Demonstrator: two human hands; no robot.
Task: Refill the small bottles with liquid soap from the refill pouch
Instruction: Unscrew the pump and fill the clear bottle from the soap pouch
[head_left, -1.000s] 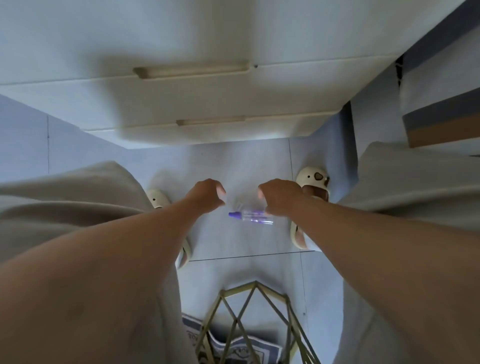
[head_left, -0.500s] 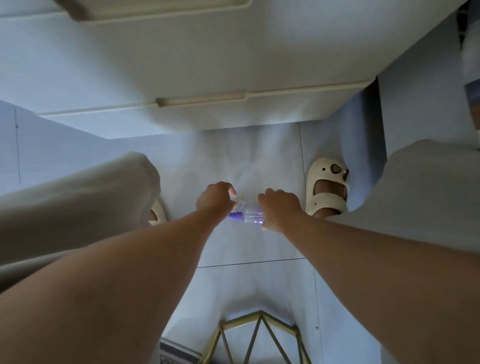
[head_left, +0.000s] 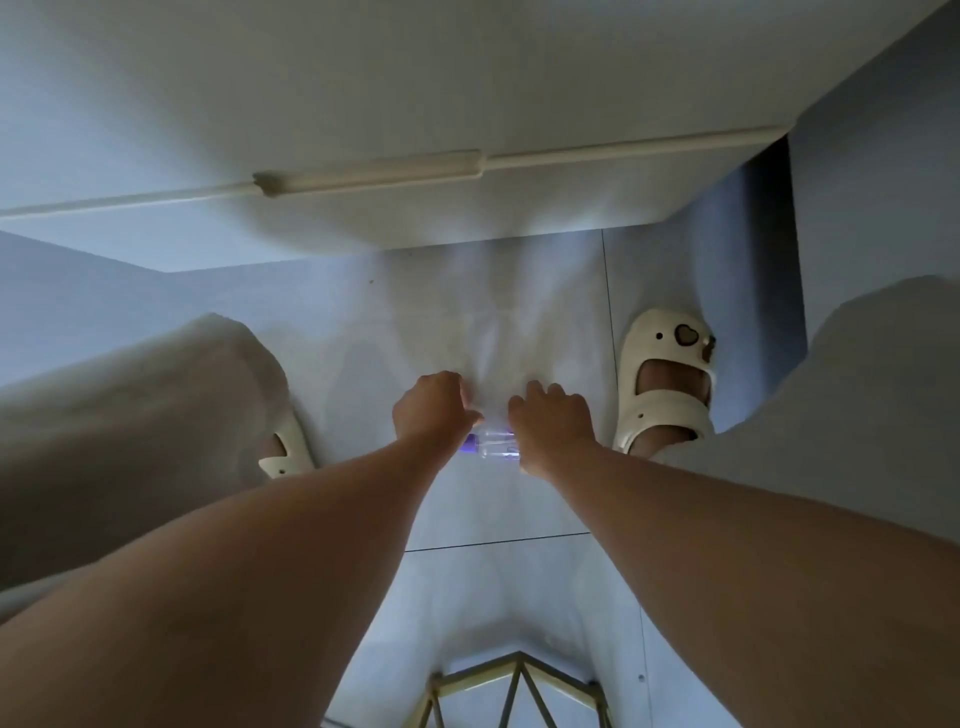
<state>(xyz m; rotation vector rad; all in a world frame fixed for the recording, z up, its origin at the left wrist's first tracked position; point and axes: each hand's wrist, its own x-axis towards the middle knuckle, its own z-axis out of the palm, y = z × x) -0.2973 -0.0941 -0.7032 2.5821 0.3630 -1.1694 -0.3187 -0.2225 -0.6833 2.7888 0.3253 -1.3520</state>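
Crosswise between the hands lies the small bottle, purple cap toward the left hand, whose curled fingers pinch that end (the right hand wraps the body).

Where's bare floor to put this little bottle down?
Bare floor lies between the drawer unit and the left hand and right hand; also between the forearms, short of the wire frame. Crowded beside the right sandal.
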